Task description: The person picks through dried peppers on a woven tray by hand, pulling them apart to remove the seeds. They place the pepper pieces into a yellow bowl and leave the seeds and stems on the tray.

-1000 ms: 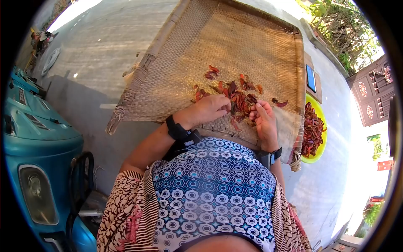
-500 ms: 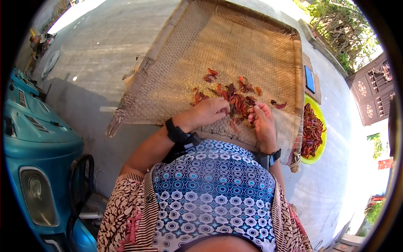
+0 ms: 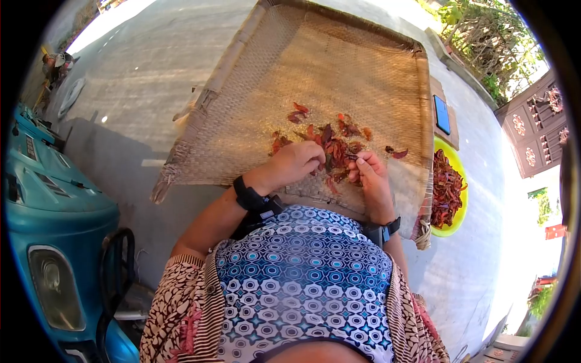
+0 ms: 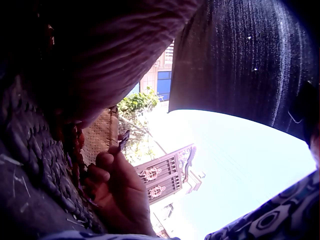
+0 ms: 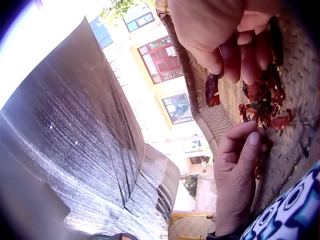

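Observation:
Dried red chili peppers [image 3: 334,147] lie in a loose heap on a woven mat [image 3: 339,66], with pale seeds scattered around. My right hand [image 3: 374,181] is at the heap's right side and pinches one dark dried chili [image 5: 212,91] between thumb and fingertips. Across from it, my left hand [image 3: 293,162] hovers low over the heap's left side, fingers curled. In the right wrist view the left thumb meets the index finger, with dark red chili showing at the fingertips. The left palm is hidden.
A yellow-green bowl [image 3: 459,213] full of dried chilies stands right of the mat. Beyond it a phone [image 3: 442,115] lies on a board. The mat has a raised, bound rim [image 3: 233,51]. A teal vehicle [image 3: 66,199] stands at the left on the concrete.
My right hand has drawn slightly toward my body, and the chili in it now points more to the left. My left hand has barely moved. The whole head view has shifted a little.

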Demonstrator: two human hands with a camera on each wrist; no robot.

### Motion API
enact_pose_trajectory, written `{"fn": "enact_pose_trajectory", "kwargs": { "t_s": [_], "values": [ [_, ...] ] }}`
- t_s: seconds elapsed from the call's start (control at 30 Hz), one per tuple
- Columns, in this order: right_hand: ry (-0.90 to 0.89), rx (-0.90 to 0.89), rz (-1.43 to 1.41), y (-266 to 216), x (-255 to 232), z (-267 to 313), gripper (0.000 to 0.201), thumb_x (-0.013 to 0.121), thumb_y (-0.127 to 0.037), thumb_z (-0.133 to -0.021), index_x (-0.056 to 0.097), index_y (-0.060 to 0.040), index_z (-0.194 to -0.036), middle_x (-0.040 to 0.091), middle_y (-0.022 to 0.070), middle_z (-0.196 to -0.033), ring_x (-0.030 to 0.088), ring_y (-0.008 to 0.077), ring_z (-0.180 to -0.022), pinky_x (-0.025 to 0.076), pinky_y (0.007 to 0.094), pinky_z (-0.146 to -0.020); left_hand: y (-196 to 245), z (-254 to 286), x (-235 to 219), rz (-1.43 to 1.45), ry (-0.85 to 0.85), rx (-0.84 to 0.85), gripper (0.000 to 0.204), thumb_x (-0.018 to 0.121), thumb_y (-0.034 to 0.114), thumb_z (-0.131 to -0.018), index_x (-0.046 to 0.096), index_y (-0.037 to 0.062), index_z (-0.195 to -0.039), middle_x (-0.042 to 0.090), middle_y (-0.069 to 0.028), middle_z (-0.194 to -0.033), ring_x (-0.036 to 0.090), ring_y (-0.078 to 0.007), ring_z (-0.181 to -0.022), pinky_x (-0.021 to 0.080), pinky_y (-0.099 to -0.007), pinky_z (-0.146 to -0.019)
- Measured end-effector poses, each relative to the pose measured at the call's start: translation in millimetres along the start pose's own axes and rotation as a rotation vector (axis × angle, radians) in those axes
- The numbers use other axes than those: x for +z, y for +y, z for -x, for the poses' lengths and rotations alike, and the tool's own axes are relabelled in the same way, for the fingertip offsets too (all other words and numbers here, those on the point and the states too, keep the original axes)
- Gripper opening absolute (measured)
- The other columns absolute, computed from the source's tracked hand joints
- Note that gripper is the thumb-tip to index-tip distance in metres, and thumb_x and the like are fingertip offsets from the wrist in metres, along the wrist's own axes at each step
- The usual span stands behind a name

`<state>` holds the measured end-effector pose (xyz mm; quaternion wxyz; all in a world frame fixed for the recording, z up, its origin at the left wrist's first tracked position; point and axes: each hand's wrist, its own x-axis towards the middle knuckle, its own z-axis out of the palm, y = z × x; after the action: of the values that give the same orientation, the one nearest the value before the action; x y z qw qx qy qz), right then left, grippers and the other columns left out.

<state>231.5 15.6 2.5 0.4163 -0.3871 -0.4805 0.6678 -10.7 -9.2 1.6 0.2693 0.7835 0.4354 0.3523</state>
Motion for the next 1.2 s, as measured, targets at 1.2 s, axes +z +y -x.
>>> {"fn": "enact_pose_trajectory", "kwargs": {
  "t_s": [1.2],
  "values": [
    [0.4,-0.289,0.706,-34,-62,-14,0.019,0.058,-0.016,-0.092,0.059,-0.0081,-0.109,0.062,0.0054,-0.1,0.062,0.0185,-0.077,0.05,0.0321,-0.067,-8,1,-3,-0.168,0.213,-0.03,0.008,0.059,-0.002,-0.077,0.06,0.0037,-0.082,0.061,-0.0107,-0.082,0.059,-0.03,-0.083,0.047,-0.039,-0.078]
  ]
}}
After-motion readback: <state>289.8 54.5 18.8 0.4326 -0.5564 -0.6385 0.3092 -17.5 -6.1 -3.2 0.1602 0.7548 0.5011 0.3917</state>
